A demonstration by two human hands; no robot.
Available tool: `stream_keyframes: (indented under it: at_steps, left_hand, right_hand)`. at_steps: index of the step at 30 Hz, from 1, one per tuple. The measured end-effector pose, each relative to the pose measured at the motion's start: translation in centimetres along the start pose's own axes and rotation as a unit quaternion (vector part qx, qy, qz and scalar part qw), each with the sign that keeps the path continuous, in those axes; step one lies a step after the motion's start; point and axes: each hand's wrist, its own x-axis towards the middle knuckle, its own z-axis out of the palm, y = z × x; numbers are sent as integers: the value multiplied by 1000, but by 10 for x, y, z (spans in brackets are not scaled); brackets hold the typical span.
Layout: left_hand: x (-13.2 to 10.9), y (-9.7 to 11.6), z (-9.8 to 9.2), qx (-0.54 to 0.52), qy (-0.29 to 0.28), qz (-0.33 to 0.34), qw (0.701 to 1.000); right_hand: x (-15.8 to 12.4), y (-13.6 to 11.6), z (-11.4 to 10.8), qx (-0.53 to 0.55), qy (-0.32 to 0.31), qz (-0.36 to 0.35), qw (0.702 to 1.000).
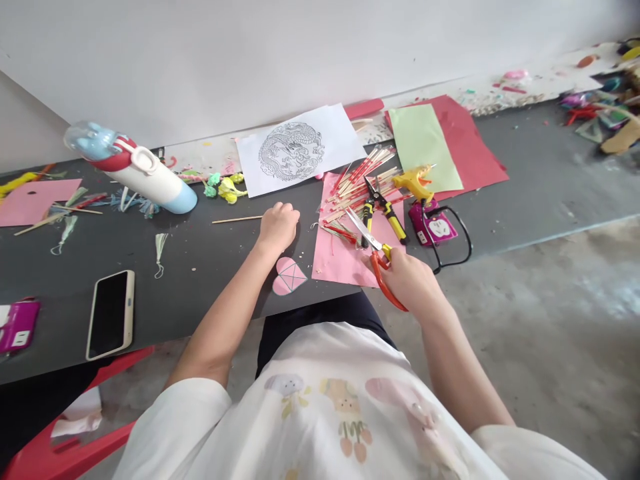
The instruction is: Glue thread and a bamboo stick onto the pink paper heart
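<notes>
My left hand (279,228) is closed over the right end of a thin wooden stick (236,219) lying on the dark table. Below it lies a pink paper heart (289,277) with drawn lines. My right hand (406,279) grips red and yellow scissors (384,283) at the front edge of a pink sheet (333,257), and their metal blades point up and left. On that sheet, red-tipped sticks (363,179) are piled beside black and yellow pliers (391,217). A yellow glue-gun-shaped tool (415,181) lies just right of the pile.
A dragon print (300,150) lies behind my left hand. Green paper (425,143) and red paper (480,157) are at the back right, near a purple packet (440,228). To the left are a tilted bottle (150,175), a tassel (159,252) and a phone (110,315).
</notes>
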Motion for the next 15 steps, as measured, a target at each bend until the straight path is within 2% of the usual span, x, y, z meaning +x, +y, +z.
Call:
stream_keyframes:
  at_steps: [5, 8, 10, 13, 14, 15]
  left_hand:
    - [-4, 1, -7, -111, 35, -27, 993]
    - [-15, 3, -12, -227, 75, -58, 969]
    - [-25, 7, -15, -357, 101, -94, 924]
    - [-42, 19, -22, -464, 94, -119, 873]
    - [-48, 23, -26, -509, 84, -124, 848]
    - [-54, 28, -30, -629, 58, -145, 761]
  right_hand:
    - [0, 4, 2, 1, 3, 6, 1000]
    - [-1, 5, 3, -11, 16, 7, 1000]
    - [-2, 6, 2, -22, 23, 8, 999]
    - [-2, 5, 0, -23, 18, 11, 1000]
    - [-3, 4, 0, -22, 14, 10, 1000]
    - [-3, 3, 0, -22, 12, 10, 1000]
